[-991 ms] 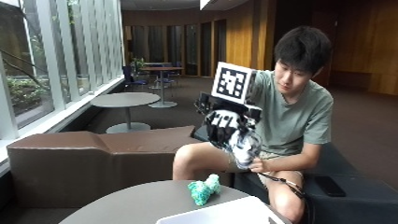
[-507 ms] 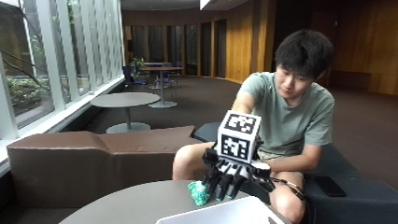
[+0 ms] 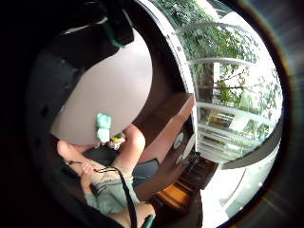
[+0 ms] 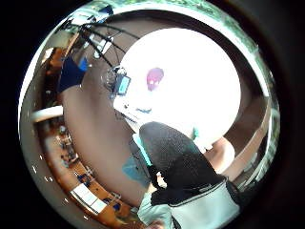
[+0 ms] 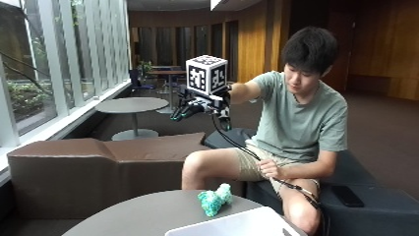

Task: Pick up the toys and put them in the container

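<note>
A person sits on a dark seat behind a round tabletop (image 5: 140,216). The gloved right hand (image 5: 196,109) is raised at chest height, well above the tabletop, fingers loosely extended and holding nothing. The bare left hand (image 5: 268,168) rests on the person's lap.

One green toy (image 5: 215,199) lies on the tabletop near its far edge — well below the raised hand, nothing between them. Just beside the toy, at the tabletop's near edge, is one white container (image 5: 235,225), only partly in view. In the thumb-side palm view a pink object (image 4: 154,78) lies inside the container; what it is cannot be told.

Behind the tabletop runs a brown bench (image 5: 78,167). Beyond it stand two round tables (image 5: 130,104) beside tall windows (image 5: 59,59).
</note>
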{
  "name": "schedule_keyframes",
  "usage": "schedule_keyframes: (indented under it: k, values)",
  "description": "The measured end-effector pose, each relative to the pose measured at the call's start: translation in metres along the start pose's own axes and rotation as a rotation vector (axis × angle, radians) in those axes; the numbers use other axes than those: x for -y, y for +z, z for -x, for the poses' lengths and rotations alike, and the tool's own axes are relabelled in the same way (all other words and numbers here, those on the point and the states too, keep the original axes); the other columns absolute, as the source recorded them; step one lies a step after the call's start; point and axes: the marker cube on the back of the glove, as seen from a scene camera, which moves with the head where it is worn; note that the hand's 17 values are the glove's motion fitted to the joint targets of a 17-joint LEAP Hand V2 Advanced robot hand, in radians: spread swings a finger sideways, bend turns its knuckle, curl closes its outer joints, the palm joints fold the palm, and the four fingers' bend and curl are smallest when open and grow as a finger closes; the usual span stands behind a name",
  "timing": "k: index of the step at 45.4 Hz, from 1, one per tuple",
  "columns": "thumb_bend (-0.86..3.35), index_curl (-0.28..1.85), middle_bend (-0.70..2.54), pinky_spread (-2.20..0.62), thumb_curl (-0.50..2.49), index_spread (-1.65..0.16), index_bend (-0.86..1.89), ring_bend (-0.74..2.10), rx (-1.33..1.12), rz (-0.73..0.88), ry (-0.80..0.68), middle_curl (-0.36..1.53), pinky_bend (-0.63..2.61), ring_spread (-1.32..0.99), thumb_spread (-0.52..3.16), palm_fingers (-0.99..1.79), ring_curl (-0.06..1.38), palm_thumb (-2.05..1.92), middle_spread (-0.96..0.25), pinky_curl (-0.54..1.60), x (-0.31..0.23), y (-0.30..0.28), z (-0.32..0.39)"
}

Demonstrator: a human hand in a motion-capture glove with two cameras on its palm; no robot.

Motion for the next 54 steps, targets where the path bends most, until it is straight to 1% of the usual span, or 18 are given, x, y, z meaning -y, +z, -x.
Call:
schedule_keyframes:
  k: [9,18,24,31,38,42,49,54]
  values:
    - [-0.07,0.24,0.17,0.01,0.33,-0.06,0.04,0.73,-0.005,0.016,0.066,0.5,1.14,0.0,1.16,-0.19,0.35,-0.1,0.09,0.37,-0.029,0.023,-0.061]
    - [-0.07,0.19,0.18,0.02,0.28,-0.05,0.04,0.78,-0.019,0.067,0.097,0.47,1.15,0.01,1.17,-0.16,0.36,-0.09,0.1,0.37,-0.051,0.077,-0.088]
    - [-0.07,0.18,0.19,0.01,0.26,-0.05,0.05,0.79,-0.015,0.101,0.099,0.47,1.15,0.01,1.18,-0.16,0.36,-0.09,0.1,0.37,-0.054,0.116,-0.086]
    - [-0.06,0.16,0.2,0.01,0.25,-0.05,0.05,0.8,0.021,0.057,0.093,0.46,1.16,0.01,1.18,-0.14,0.36,-0.09,0.1,0.36,-0.067,0.172,-0.078]
    - [-0.05,0.15,0.2,0.01,0.24,-0.04,0.06,0.81,-0.02,0.058,0.1,0.46,1.19,0.0,1.2,-0.13,0.36,-0.07,0.1,0.37,-0.074,0.222,-0.068]
    - [-0.05,0.14,0.2,0.01,0.23,-0.04,0.06,0.82,-0.021,0.035,0.089,0.46,1.2,0.0,1.21,-0.13,0.36,-0.07,0.1,0.37,-0.087,0.249,-0.072]
    - [-0.05,0.14,0.2,0.01,0.23,-0.04,0.06,0.83,-0.012,-0.005,0.048,0.46,1.19,-0.01,1.22,-0.13,0.36,-0.06,0.1,0.36,-0.068,0.24,-0.035]
    - [-0.04,0.14,0.2,0.0,0.23,-0.04,0.07,0.85,0.017,-0.016,0.039,0.46,1.19,-0.02,1.25,-0.1,0.36,-0.05,0.09,0.36,-0.081,0.255,-0.035]
